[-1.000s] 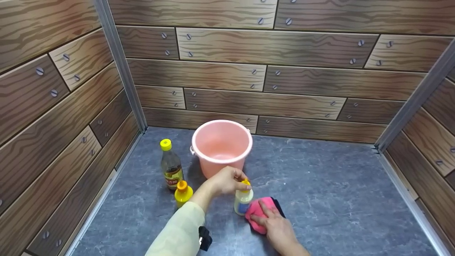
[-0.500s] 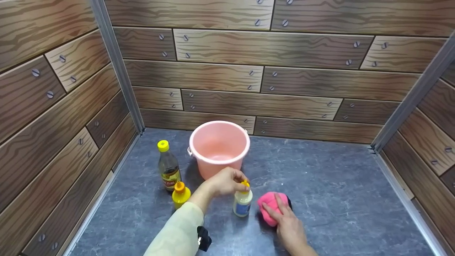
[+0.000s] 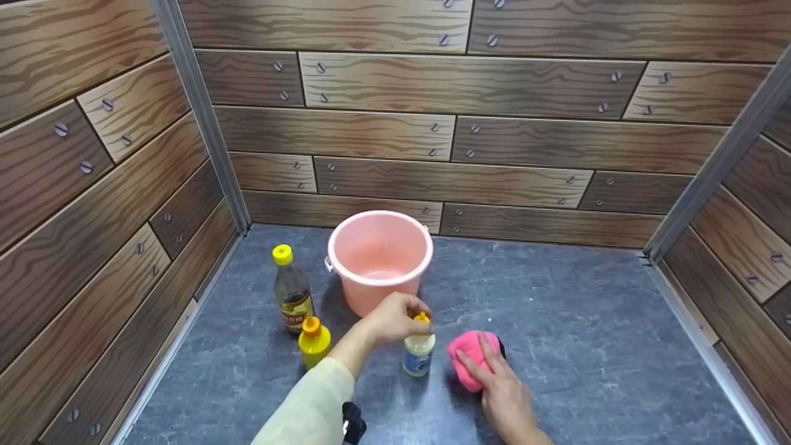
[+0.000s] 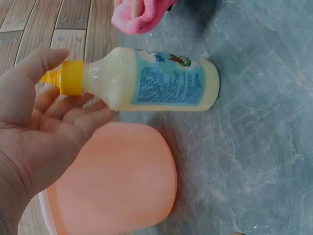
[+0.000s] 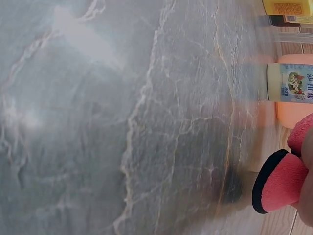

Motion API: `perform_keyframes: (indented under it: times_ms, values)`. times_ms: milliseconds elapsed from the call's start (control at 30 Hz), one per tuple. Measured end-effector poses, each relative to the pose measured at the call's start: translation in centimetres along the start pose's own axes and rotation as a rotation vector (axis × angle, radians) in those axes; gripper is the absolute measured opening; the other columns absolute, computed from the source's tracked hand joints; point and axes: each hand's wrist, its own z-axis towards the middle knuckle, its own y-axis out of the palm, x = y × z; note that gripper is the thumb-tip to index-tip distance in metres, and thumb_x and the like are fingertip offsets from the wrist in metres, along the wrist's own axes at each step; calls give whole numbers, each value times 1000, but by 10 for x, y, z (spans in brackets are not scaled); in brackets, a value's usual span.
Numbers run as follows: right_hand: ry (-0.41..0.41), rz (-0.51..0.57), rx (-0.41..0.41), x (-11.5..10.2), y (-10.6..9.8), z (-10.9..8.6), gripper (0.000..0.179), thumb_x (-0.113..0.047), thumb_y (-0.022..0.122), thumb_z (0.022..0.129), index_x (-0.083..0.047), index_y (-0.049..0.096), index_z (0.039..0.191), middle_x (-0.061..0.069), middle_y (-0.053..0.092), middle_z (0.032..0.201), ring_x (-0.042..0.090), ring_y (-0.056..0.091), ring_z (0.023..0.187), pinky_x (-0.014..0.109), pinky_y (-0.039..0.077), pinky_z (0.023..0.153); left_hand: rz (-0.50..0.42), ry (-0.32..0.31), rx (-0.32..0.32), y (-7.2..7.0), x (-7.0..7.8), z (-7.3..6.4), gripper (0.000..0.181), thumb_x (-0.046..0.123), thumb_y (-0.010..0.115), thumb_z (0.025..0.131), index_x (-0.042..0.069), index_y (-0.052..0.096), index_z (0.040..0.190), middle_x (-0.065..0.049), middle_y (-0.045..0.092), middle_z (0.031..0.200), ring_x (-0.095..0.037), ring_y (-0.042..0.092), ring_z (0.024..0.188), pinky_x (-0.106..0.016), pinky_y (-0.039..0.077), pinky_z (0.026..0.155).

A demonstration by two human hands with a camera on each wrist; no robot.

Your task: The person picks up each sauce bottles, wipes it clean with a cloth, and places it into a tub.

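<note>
My left hand (image 3: 395, 318) pinches the yellow pointed cap of a pale, cream-coloured squeeze bottle (image 3: 418, 355) with a blue label. The bottle is upright in the head view; its cap sits between thumb and fingers in the left wrist view (image 4: 161, 81). To its right, my right hand (image 3: 507, 395) holds a folded pink cloth (image 3: 473, 361) with a black edge, fingers spread over the top. In the right wrist view the cloth (image 5: 283, 183) is bunched in the hand, and a dark shadow lies on the surface beside it. A gap separates cloth and bottle.
A pink bucket (image 3: 380, 287) stands just behind my left hand. Left of my forearm are a yellow bottle with an orange cap (image 3: 314, 346) and a dark glass bottle with a yellow cap (image 3: 293, 296). Wood-patterned walls (image 3: 383, 136) enclose the grey marbled surface (image 3: 587, 346).
The right hand has moved the pink cloth away from the bottle, to the right and slightly back. The left hand keeps its pinch on the cap, and the bottle's label has turned a little.
</note>
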Motion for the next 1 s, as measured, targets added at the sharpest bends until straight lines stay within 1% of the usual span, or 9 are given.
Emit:
perform_keyframes:
  times_ms: [67, 133, 233, 400, 533, 667, 733, 800, 1000]
  values:
    - [-24, 8, 22, 1, 0, 0, 87, 18, 69, 66, -35, 74, 135, 15, 56, 154, 42, 63, 126, 43, 58, 58, 9, -2, 55, 3, 0, -2, 22, 16, 88, 88, 3, 78, 103, 0, 72, 91, -13, 64, 83, -30, 58, 74]
    - [-57, 18, 56, 1, 0, 1, 88, 18, 70, 64, -34, 74, 134, 15, 57, 153, 43, 64, 125, 44, 59, 60, 19, -19, 95, 4, 1, -4, 23, 19, 91, 86, 4, 77, 98, 1, 71, 85, -13, 62, 79, -28, 56, 70]
    - [-124, 37, 114, 2, 2, 3, 90, 19, 70, 61, -33, 75, 134, 17, 59, 151, 44, 65, 122, 46, 61, 64, 33, -32, 122, 5, 2, -5, 21, 19, 92, 85, 5, 78, 91, 2, 69, 79, -11, 61, 74, -27, 53, 65]
    - [-228, 73, 132, -1, 2, 5, 91, 20, 69, 61, -31, 74, 136, 18, 57, 153, 43, 64, 125, 41, 61, 63, 46, -17, 104, 2, 0, -3, 17, 17, 91, 86, 5, 80, 91, 3, 69, 77, -10, 59, 71, -24, 51, 63]
    - [-304, 99, 133, -5, 3, 9, 93, 18, 72, 59, -33, 72, 138, 18, 56, 153, 42, 63, 127, 39, 62, 68, 56, -22, 74, -2, -2, -2, 15, 18, 89, 88, 7, 81, 94, 3, 71, 80, -9, 60, 73, -24, 52, 64]
    - [-374, 108, 164, -11, 4, 15, 91, 15, 74, 60, -33, 73, 137, 19, 58, 151, 42, 65, 125, 40, 63, 73, 52, -20, 53, -5, -2, -2, 14, 19, 89, 89, 8, 82, 95, 2, 73, 82, -10, 61, 74, -25, 53, 65]
    - [-393, 126, 169, -14, 4, 20, 90, 16, 74, 61, -33, 73, 137, 18, 58, 151, 42, 64, 126, 39, 63, 75, 48, -18, 45, -6, -2, -2, 14, 19, 89, 89, 8, 82, 94, 1, 74, 82, -10, 62, 74, -25, 53, 65]
    - [-401, 131, 161, -17, 4, 23, 90, 16, 74, 62, -34, 72, 138, 17, 57, 153, 41, 63, 128, 38, 63, 73, 44, -19, 38, -7, -1, -2, 14, 19, 89, 89, 7, 82, 95, 0, 74, 82, -10, 62, 74, -25, 53, 66]
    - [-419, 147, 129, -22, 7, 33, 91, 18, 76, 62, -33, 73, 137, 15, 58, 153, 38, 63, 130, 37, 63, 73, 33, -49, 25, -7, 0, -3, 18, 21, 89, 89, 7, 82, 97, 1, 75, 83, -14, 64, 75, -26, 54, 64]
